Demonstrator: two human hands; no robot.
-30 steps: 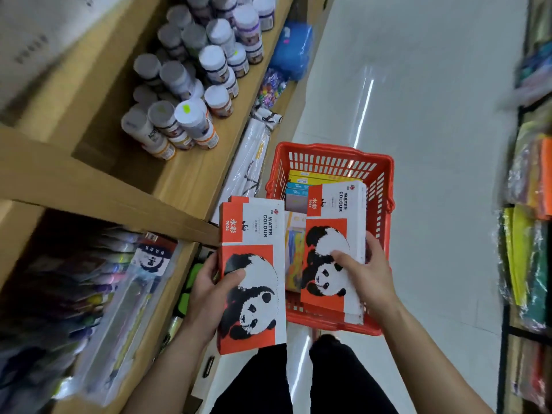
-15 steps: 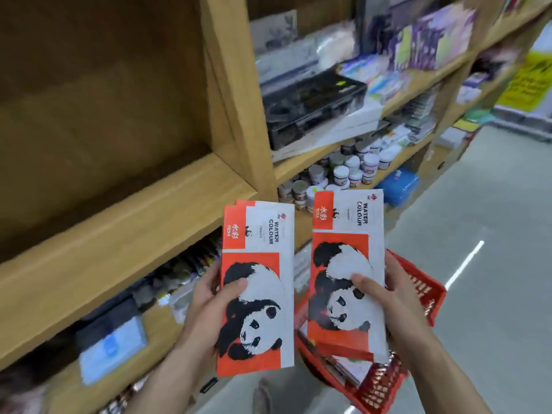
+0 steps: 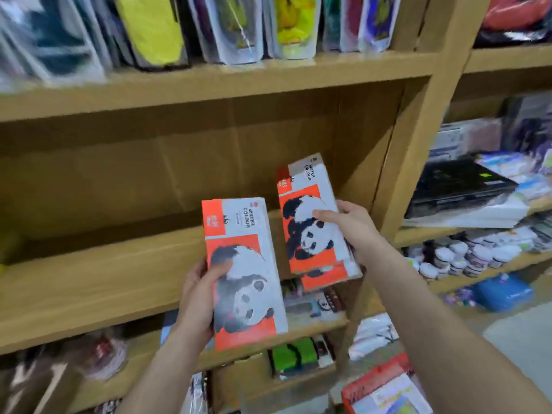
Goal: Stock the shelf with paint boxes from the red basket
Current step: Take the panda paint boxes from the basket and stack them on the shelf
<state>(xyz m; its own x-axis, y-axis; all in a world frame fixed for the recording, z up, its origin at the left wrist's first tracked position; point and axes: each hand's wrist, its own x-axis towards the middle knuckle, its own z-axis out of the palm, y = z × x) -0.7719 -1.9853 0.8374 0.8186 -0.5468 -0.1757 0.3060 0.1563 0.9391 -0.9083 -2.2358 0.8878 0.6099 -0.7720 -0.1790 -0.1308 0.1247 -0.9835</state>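
Head view, looking at a bare wooden shelf [image 3: 89, 282], and both hands are loaded: the left hand [image 3: 198, 291] has its fingers wrapped around the lower edge of a panda watercolour box [image 3: 243, 273], thumb pressed on the front, while the right hand [image 3: 348, 231] clamps a second panda box [image 3: 313, 222] from the side and reaches it out over the shelf, near the upright post [image 3: 418, 144]. There may be more than one box in each grip; an extra edge shows behind, but it's hard to say. Down at the bottom right, the red basket [image 3: 376, 380] peeks in with more stock inside. So the placing step looks close, and nothing is on the shelf yet. The risk? That right box is tilted and held one-handed by its edges; if it meets the shelf lip or the post on the way in, it could twist loose and drop onto the goods on the shelf below [image 3: 310, 303]. A stacked pair could also slide apart.
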